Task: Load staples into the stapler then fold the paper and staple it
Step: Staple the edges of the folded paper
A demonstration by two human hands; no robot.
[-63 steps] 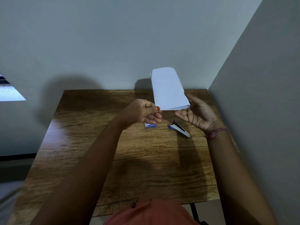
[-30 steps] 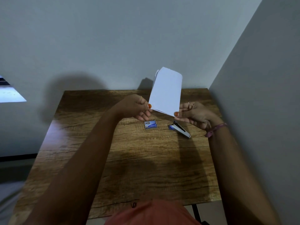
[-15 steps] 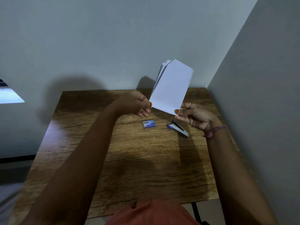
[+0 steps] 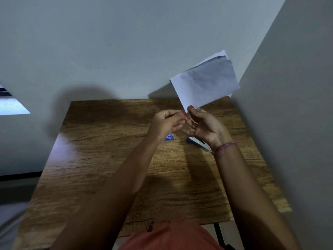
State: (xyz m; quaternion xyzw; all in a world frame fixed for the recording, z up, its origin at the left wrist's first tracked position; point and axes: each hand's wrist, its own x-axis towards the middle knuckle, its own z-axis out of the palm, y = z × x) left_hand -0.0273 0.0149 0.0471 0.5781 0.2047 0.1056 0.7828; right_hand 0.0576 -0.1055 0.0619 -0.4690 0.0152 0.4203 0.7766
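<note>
Pinched at its lower corner between thumb and fingers of the right hand [image 4: 203, 126]: a folded white sheet of paper [image 4: 205, 81], raised above the far edge of the brown wood-grain table [image 4: 108, 159] and tilted right. Just beside, the left hand [image 4: 166, 123], fingers curled together near that corner; contact with paper unclear. Below on the table, partly hidden: small blue staple box [image 4: 169, 137] and blue-and-silver metal stapler [image 4: 198, 141], near each other.

There were two hands [image 4: 169, 123] [image 4: 203, 126], one folded white paper sheet [image 4: 205, 82], one small blue staple box [image 4: 169, 137], one blue-and-silver metal stapler [image 4: 198, 142], and one brown wood-grain desk [image 4: 108, 159].
</note>
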